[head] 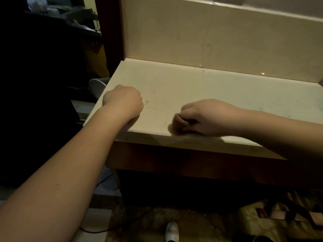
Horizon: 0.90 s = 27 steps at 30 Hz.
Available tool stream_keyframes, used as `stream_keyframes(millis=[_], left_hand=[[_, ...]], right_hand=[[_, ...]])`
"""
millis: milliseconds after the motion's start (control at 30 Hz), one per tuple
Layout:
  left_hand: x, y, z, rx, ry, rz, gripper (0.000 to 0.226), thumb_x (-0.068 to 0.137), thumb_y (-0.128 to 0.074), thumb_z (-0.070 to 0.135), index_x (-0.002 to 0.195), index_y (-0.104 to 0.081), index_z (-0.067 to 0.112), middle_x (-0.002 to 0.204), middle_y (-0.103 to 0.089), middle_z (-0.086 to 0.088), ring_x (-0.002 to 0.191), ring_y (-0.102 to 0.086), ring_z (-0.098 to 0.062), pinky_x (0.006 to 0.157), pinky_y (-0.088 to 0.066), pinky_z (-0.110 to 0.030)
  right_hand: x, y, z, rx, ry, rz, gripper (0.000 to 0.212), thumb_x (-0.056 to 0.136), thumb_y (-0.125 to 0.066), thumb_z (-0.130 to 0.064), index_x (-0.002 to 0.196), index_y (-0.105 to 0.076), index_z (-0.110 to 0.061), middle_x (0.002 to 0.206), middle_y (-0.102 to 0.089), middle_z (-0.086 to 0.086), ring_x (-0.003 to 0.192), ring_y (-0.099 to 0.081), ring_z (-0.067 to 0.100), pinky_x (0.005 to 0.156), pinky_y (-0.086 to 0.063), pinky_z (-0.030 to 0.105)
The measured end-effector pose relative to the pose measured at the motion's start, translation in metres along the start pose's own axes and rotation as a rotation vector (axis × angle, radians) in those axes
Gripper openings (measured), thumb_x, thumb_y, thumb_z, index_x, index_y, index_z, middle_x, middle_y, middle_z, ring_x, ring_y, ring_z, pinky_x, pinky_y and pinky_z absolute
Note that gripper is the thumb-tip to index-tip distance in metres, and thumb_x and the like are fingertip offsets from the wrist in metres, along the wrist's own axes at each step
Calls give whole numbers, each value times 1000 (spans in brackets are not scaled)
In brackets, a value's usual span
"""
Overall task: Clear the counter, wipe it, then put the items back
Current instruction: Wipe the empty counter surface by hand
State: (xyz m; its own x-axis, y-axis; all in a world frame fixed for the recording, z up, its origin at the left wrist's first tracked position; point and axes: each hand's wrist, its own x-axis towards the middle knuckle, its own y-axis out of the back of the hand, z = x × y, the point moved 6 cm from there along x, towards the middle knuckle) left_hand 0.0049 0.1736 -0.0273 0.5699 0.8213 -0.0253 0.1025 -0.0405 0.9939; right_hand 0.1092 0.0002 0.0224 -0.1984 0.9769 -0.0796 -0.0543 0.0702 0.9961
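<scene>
Your right hand [209, 117] is curled tight around a small brownish cloth [180, 121], only a wad of which shows past the fingers at the hand's 9 o'clock side; cloth and hand both sit on the bench [192, 88], close to its front edge. The outline of this hand is blurred, so the exact finger placement cannot be read. Your left hand [124, 102] lies at 9 o'clock from the right one, well apart from it, at the bench's front-left corner. Its fingers are folded under into a fist and the knuckles rest on the surface; nothing is visible inside it, and the thumb side is hidden behind the wrist. Both forearms are bare. The bench top is pale stone with faint smudges and a small mark just at 3 o'clock of your left hand. A matching pale backsplash [209, 35] rises along the far edge at 12 o'clock, carrying a thin vertical crack. A dark red-brown wooden post [110, 32] stands at the bench's far-left corner, and brown wood panelling runs below the front edge. At 6 o'clock, on the patterned floor [148, 222], the toe of a white shoe [172, 231] shows, with a dark cable [97, 231] trailing at its 9 o'clock. The area at 9 to 11 o'clock is too dark to identify.
</scene>
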Motion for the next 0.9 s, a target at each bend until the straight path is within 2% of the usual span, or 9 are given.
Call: stream_keyframes(millis=[100,200,333,433,567,733,833,900], left_hand=[[0,1,-1,-26,48,-22,31,95,-40,21,121,-56,21,116,-54,-11,98,-47,-30,66,-37,-44],[-2,3,0,-26,54,-13,30,95,-40,21,120,-56,21,116,-54,-11,100,-48,-31,65,-36,-43],[0,3,0,-45,74,-2,33,96,-35,25,120,-58,24,116,-56,-10,98,-50,-29,64,-37,-41],[2,3,-1,-37,58,-3,33,95,-35,24,118,-59,24,116,-57,-9,97,-50,-29,58,-33,-38],[1,7,-1,-41,70,3,33,96,-35,23,118,-60,23,115,-57,-10,96,-50,-29,55,-32,-36],[1,8,-1,-53,96,7,31,96,-38,25,115,-62,25,108,-58,-8,89,-51,-26,47,-24,-31],[3,10,0,-46,113,12,30,96,-38,25,111,-64,25,102,-59,-6,85,-52,-26,51,-31,-32],[4,10,-1,-54,116,17,30,96,-39,25,109,-65,25,99,-59,-6,83,-52,-25,54,-33,-34]], right_hand=[[-19,-3,4,-24,-21,-63,23,93,-51,-37,111,-61,-25,112,-58,-9,95,-56,18,66,-38,29],[-1,-1,2,-23,-46,-21,21,94,-51,-36,109,-61,-25,110,-58,-8,95,-56,19,68,-41,31],[28,1,0,-21,-89,49,23,95,-51,-35,111,-61,-22,107,-57,-5,92,-55,20,67,-41,31],[7,-3,0,-29,-84,12,23,95,-48,-39,111,-59,-26,106,-55,-7,94,-56,20,64,-36,29],[-28,0,-3,-40,-64,-42,26,95,-42,-46,111,-57,-32,111,-56,-11,95,-57,18,66,-45,32],[7,4,3,-84,-86,-34,22,95,-46,-41,110,-58,-29,106,-55,-8,95,-56,20,64,-43,32],[54,5,32,-100,-168,-11,19,95,-49,-38,101,-59,-23,99,-53,-3,90,-52,23,66,-39,31],[80,5,61,-61,-217,18,15,92,-52,-36,84,-53,-23,96,-56,1,88,-53,27,68,-40,32]])
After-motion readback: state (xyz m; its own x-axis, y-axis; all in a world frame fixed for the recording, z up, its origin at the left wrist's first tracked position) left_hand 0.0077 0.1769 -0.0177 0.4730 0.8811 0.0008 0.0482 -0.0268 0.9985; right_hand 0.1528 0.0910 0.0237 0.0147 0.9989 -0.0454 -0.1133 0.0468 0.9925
